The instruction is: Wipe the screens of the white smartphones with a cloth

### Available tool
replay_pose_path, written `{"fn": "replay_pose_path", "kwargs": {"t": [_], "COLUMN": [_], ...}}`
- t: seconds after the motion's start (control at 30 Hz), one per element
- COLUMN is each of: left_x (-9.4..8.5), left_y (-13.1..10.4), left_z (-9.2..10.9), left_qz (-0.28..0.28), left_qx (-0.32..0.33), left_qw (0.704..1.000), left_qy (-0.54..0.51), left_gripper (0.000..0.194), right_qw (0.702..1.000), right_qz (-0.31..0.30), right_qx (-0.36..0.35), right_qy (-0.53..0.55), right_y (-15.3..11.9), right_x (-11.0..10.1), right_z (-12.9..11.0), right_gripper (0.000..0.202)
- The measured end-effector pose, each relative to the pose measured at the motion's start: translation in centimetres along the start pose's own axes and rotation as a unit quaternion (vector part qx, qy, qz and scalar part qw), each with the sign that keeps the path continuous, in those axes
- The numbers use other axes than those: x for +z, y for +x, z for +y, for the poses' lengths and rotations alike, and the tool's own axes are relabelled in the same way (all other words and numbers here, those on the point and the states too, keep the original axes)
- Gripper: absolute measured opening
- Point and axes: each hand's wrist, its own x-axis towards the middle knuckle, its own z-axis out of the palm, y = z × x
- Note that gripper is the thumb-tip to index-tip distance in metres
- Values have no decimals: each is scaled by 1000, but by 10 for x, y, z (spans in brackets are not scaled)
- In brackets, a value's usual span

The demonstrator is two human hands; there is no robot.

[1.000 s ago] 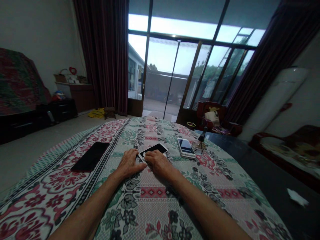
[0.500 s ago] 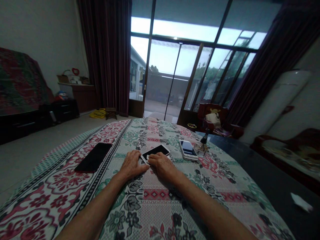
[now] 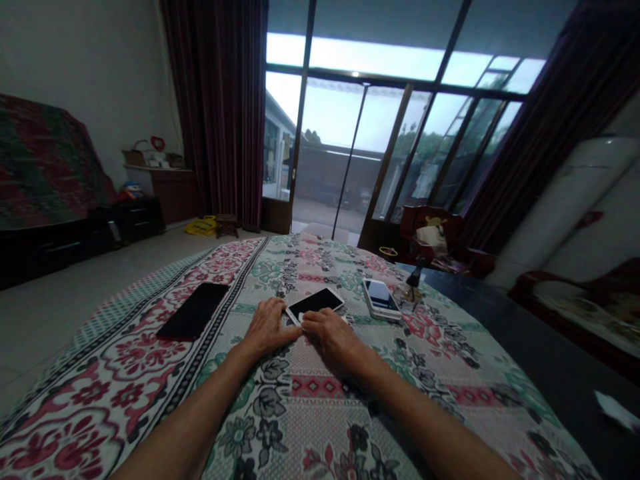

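A white-framed phone [image 3: 320, 300] with a dark screen lies on the patterned tablecloth [image 3: 320, 417]. My left hand [image 3: 269, 327] rests at its left end, fingertips against the frame and thumb along the near edge. My right hand [image 3: 327, 333] is bent over the phone's near side, its fingers pressed round a small white wad [image 3: 301, 316] that is mostly hidden. To the right lies another white phone [image 3: 381, 298], apparently on top of something pale. A larger black phone [image 3: 194, 311] lies to the left of my left hand.
Behind the second white phone stands a small glass item with a black top [image 3: 414, 277]. A white paper [image 3: 617, 410] lies on the dark surface at the right. Past the table are a wooden chair [image 3: 407, 223] and a yellow bag [image 3: 201, 226] on the floor.
The view has shifted slightly, so everything sits a little further right. My right hand has moved slightly toward the near edge of the phone, uncovering more of the screen.
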Motion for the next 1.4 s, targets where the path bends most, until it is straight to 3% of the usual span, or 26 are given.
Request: {"fn": "replay_pose_path", "kwargs": {"t": [0.1, 0.37, 0.6, 0.8, 0.93, 1.03, 1.23, 1.3, 1.4], "left_x": [0, 0, -2, 0, 3, 2, 1, 2, 3], "left_y": [1, 1, 1, 1, 1, 3, 6, 6, 6], "left_z": [0, -2, 3, 3, 3, 4, 3, 1, 0], "left_qz": [0, -4, -16, -12, -19, -23, -34, -33, -35], "left_qx": [3, -2, -21, 8, -2, -8, -7, -8, -7], "left_qw": [1000, 1000, 1000, 999, 999, 999, 999, 999, 999], "left_qy": [-2, -15, 10, 35, 37, 37, 42, 42, 39], "left_gripper": [42, 43, 43, 52, 58, 60, 60, 61, 64], "right_qw": [1000, 999, 1000, 1000, 999, 997, 969, 959, 962], "right_qz": [-1, -13, -15, 11, 27, 36, 18, 10, 16], "right_qx": [2, 28, -15, -9, 23, 60, 231, 265, 255], "right_qy": [1, -28, -16, -12, -8, -16, -84, -101, -98], "right_y": [6, 57, 23, 1, -1, -4, -1, 3, 6], "right_x": [0, 15, 9, 5, 7, 7, 1, 1, 4], "right_z": [4, 17, 10, -1, -2, 10, 46, 47, 33], "right_gripper": [13, 19, 10, 13, 17, 24, 33, 35, 34]}}
